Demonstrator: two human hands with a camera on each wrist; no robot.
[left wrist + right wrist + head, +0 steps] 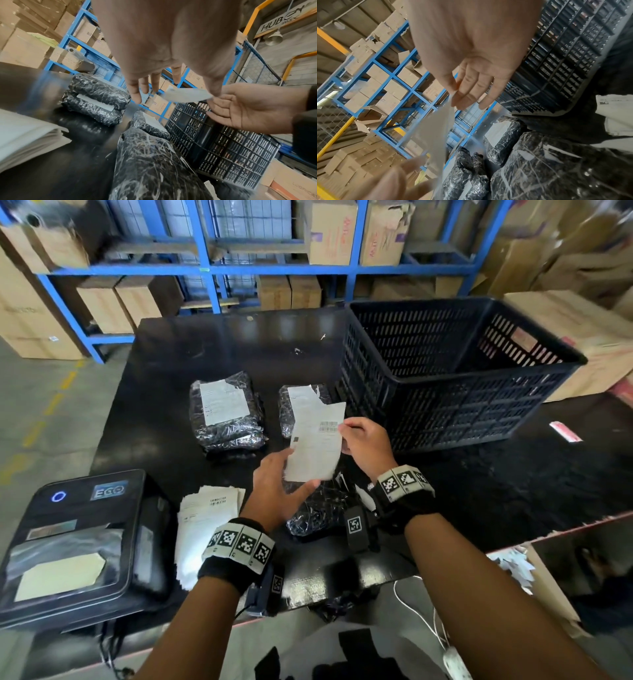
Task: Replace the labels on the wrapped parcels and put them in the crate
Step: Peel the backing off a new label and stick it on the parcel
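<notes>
A white printed label (315, 440) is held up over the black table. My right hand (342, 433) pinches its right edge. My left hand (298, 470) holds its lower edge between thumb and fingers. In the left wrist view the label (185, 96) spans from my left thumb to the forefinger. A black wrapped parcel (318, 511) lies under my hands. Two stacked parcels (227, 412) carry a white label, and another parcel (289, 409) with a torn label lies against the dark crate (445, 371).
A stack of loose labels (209, 525) lies beside a black label printer (75, 542) at the table's near left. Blue shelving with cartons (212, 268) stands behind the table. A small red-and-white slip (565, 431) lies right of the crate.
</notes>
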